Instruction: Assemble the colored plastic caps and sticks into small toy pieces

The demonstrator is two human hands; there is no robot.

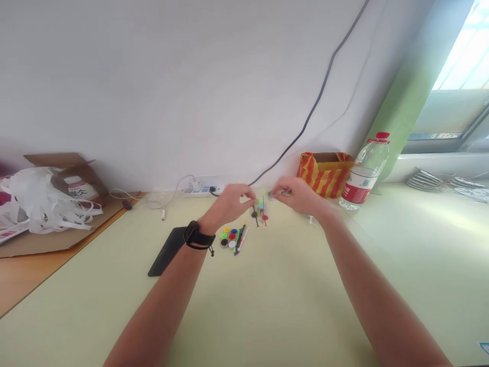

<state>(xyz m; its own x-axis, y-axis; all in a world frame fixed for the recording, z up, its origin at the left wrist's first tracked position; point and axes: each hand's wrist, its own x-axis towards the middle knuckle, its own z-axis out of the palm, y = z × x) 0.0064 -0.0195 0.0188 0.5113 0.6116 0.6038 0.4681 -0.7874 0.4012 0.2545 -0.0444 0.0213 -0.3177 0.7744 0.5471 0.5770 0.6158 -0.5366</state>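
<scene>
Head view: over the desk [275,295], the left hand [236,200] keeps a narrow grip just beside a black piece [254,215], left of a red piece [265,217]. Farther right, the right hand [293,192] has bent fingers; whether either holds anything, I cannot tell. Coloured discs [232,236] lie nearer.

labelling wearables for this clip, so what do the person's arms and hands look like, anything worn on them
Both forearms are bare, with no sleeves in view. The left wrist wears a black band, perhaps a watch, with a thin dark cord dangling from it. The right wrist is bare, and no gloves cover the left hand or right hand.
</scene>
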